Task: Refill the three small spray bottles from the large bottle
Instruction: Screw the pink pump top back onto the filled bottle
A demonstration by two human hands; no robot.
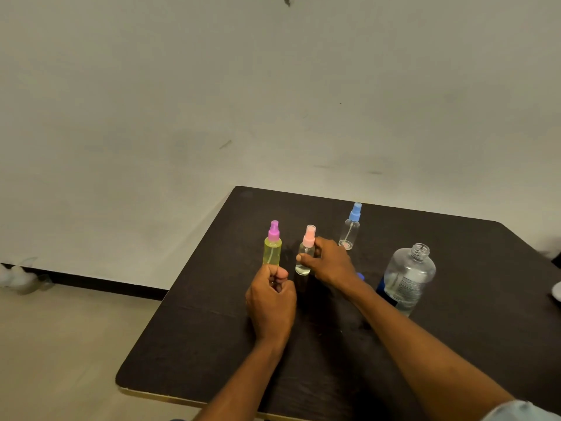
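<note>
Dark table (194,344) against pale wall. I log: right hand (329,262) fingers clasp pink-capped bottle (306,253); left hand (271,296) fisted, touching base of yellow bottle (272,249); blue-capped bottle (351,227) beyond right fingers; uncapped large bottle (408,278) right of them.

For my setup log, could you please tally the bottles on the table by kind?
Small plastic spray bottles: 3, with purple cap, pink cap, blue cap
Large clear uncapped plastic bottle: 1
Total: 4
</note>
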